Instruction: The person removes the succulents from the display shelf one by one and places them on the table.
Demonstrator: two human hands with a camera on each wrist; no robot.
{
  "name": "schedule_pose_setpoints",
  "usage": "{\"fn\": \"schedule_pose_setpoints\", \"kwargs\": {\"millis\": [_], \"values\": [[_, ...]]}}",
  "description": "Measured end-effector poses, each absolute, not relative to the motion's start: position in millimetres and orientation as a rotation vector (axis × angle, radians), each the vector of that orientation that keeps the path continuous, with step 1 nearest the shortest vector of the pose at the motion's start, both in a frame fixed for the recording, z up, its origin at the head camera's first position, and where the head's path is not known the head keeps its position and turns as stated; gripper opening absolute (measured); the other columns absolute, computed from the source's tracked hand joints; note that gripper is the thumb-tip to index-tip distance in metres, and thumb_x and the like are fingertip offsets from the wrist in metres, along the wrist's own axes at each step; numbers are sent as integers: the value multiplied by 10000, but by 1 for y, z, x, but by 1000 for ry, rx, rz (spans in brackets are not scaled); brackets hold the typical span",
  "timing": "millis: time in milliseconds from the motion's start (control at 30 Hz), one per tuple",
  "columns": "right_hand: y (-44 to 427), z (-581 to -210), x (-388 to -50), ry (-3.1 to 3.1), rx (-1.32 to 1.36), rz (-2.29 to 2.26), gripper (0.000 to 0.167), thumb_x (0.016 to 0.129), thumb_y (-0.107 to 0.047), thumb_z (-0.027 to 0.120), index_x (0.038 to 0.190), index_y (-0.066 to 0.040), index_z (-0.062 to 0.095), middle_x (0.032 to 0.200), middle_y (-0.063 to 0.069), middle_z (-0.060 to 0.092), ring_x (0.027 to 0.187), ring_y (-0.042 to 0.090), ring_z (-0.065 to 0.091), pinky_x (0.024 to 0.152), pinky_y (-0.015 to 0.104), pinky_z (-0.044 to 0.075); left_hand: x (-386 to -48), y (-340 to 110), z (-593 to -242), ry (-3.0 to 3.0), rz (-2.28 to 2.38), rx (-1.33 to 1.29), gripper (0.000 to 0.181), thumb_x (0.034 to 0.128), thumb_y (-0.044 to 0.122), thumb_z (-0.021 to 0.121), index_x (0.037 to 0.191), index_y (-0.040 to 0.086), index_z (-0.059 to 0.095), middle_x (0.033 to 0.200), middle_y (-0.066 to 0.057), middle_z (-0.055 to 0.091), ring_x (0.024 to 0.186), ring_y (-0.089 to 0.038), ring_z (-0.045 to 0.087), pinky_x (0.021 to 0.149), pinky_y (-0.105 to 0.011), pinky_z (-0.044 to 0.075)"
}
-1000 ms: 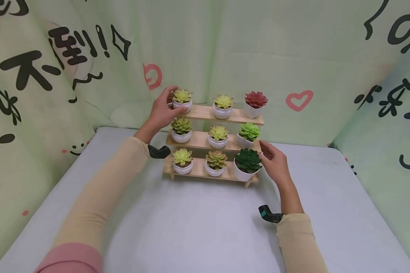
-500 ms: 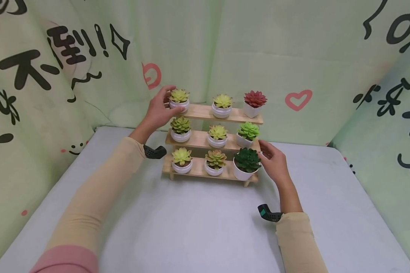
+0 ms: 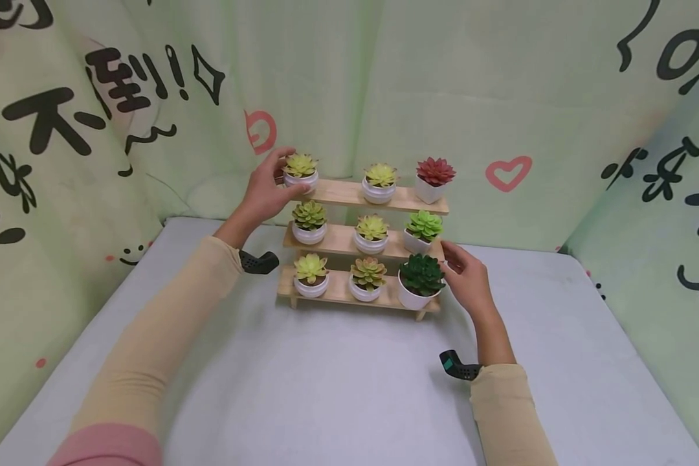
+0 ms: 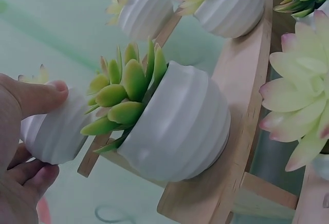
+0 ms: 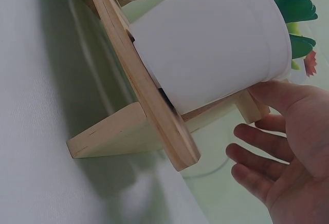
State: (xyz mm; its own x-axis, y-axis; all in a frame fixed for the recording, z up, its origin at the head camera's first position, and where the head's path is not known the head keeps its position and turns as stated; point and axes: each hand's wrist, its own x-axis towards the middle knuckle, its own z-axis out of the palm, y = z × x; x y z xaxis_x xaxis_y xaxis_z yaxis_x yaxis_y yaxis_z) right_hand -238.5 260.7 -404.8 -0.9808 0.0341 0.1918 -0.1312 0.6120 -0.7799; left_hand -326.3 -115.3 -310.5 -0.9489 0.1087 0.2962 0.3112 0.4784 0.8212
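My left hand grips a small white pot with a yellow-green succulent at the left end of the top shelf of a three-tier wooden stand. In the left wrist view, thumb and fingers hold that white pot from both sides. My right hand is at the stand's right side, beside the dark green succulent in its white pot. Seen from the right wrist, its thumb lies close to the pot and shelf end, with the other fingers loosely bent; contact is unclear.
Several other potted succulents stand on the shelves, among them a red one at top right and a bright green one below it. The stand is on a white table, with a printed pale green curtain behind.
My left hand has shifted the potted succulent slightly left along the top shelf, toward its end. The right hand and the stand have stayed in place.
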Motion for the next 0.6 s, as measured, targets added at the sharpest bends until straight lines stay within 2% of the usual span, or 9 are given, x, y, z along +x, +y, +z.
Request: {"fn": "schedule_pose_setpoints", "kwargs": {"millis": [600], "values": [[260,-404,-238,-2666,79,1298,486,977,-130,559,1438,-40,435,1424,213,495,1316,357,485,1112,472,394,-317,-129,-308,-2513,-1442,-365,707,871,188,724,1466,148,344,1462,-146,456,1304,-285,487,1113,-411,417]]}}
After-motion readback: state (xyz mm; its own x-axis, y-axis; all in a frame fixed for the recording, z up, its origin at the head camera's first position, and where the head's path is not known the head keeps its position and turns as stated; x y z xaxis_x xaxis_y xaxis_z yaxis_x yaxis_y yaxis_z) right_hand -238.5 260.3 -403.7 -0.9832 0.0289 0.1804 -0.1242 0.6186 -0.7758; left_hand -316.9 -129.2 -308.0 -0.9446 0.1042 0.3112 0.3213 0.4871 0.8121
